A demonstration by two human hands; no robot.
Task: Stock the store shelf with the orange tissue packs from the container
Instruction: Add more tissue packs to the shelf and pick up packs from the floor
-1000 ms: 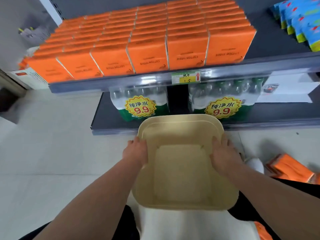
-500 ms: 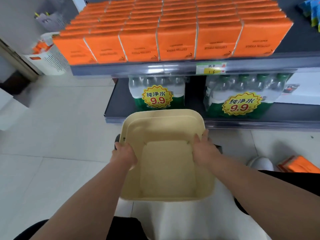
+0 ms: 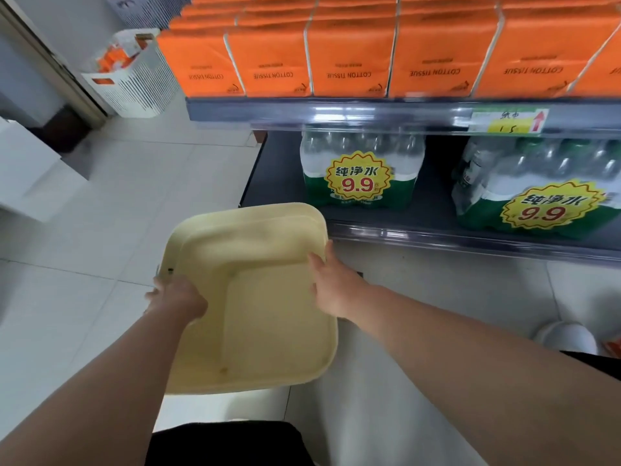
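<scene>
Head camera looks down on my two bare arms reaching forward to the pale yellow container, which I hold between my hands over the white tiled floor, just in front of the lower shelf. My left hand grasps the container's left rim, knuckles up and fingers curled over the edge. My right hand clasps the right rim, thumb lying along the inside wall while the other fingers go over the outside, mostly hidden. The container sits skewed, its far corner swung towards the shelving, and its bare bottom and walls show. The orange tissue packs stand upright on the upper shelf, pressed side by side along the front edge with further rows behind them, their "COTTON TISSUE" print reading upside down from where I am. A green and yellow price tag is clipped to that shelf's front rail on the right. Below, two shrink-wrapped packs of water bottles rest on the lower shelf, each with a yellow "9.9" burst label. At the far left a white slatted basket stands on the floor beside the shelf end, with something orange inside. A white shoe shows at the right, past my right forearm.
</scene>
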